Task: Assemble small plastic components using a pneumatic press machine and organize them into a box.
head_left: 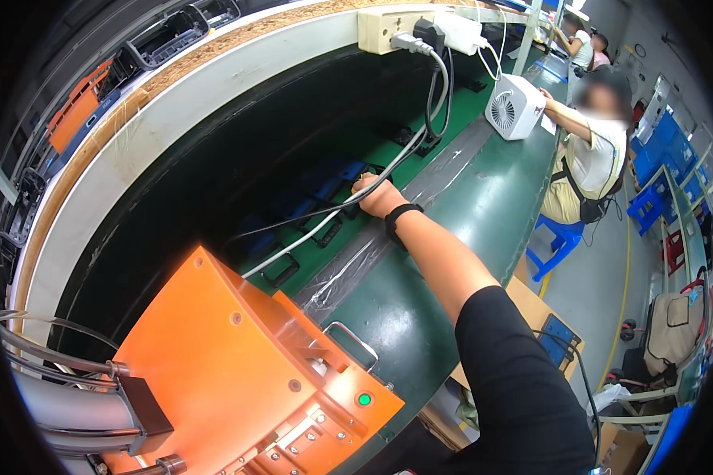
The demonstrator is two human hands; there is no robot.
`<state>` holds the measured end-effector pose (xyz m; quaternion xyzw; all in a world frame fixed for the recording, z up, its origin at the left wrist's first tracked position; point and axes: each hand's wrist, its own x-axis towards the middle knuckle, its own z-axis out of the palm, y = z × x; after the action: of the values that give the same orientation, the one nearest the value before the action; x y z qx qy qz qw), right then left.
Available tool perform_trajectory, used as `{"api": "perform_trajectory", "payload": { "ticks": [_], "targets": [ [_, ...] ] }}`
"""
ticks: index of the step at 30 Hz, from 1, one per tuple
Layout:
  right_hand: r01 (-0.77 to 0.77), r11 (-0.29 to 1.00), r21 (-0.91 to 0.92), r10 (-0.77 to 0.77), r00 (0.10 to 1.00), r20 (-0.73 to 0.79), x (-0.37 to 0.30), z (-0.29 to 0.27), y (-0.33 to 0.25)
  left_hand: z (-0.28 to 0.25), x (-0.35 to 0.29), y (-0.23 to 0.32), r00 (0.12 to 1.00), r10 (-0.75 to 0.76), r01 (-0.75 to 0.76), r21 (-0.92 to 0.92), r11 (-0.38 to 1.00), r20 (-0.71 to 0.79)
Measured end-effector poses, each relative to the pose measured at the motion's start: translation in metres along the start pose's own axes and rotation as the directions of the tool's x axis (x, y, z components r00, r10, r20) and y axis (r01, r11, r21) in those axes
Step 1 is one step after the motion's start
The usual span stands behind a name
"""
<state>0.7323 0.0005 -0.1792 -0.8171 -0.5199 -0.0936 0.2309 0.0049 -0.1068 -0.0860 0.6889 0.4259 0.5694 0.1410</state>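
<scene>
Filling the near lower edge with a black cloth sleeve [515, 364]; stretching the bare right hand [379, 196], banded black at the wrist, over the glossy dark-green tabletop [408, 313] and just past its back edge. Curling the fingers narrow at a row of blue-and-black framed pieces [299, 210], lying in deep shade on the green strip behind that edge. Cannot tell whether gripping one. Not seeing the left hand at all.

Judging the reach to the row as done; seeing no piece raised clear or lying on the tabletop beside the arm. Counting any handling of them as unfinished.

Noting obstacles: light-grey and black cables [417, 142] slanting right across the hand, drooping from a cream plastic power strip [380, 32]; a long white shelf front [206, 75] overhanging and darkening the row; a boxy orange machine [206, 340] with a round green button [364, 400] blocking the tabletop's near left end. Farther along, finding a white boxy vented unit [519, 109] by the tabletop's aisle-side edge, with a co-worker [598, 162] touching it, sitting at a blue plastic stool [561, 241].
</scene>
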Motion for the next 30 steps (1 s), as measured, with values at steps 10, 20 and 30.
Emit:
{"api": "perform_trajectory", "payload": {
  "ticks": [10,20,30],
  "targets": [
    [-0.063,0.991,-0.114,0.057,0.997,-0.059,0.001,0.0,0.009,0.001,0.0,0.008,0.995,-0.102,0.101,-0.053,0.993,-0.01],
    [-0.22,0.974,-0.057,0.22,0.975,0.0,0.003,-0.007,0.014,0.0,-0.001,0.008,0.991,-0.128,0.127,-0.065,0.99,-0.023],
    [-0.102,0.99,-0.102,0.097,0.994,-0.056,-0.003,-0.013,0.016,0.001,0.001,0.013,0.986,-0.168,0.168,-0.034,0.985,-0.003]
  ]
}}
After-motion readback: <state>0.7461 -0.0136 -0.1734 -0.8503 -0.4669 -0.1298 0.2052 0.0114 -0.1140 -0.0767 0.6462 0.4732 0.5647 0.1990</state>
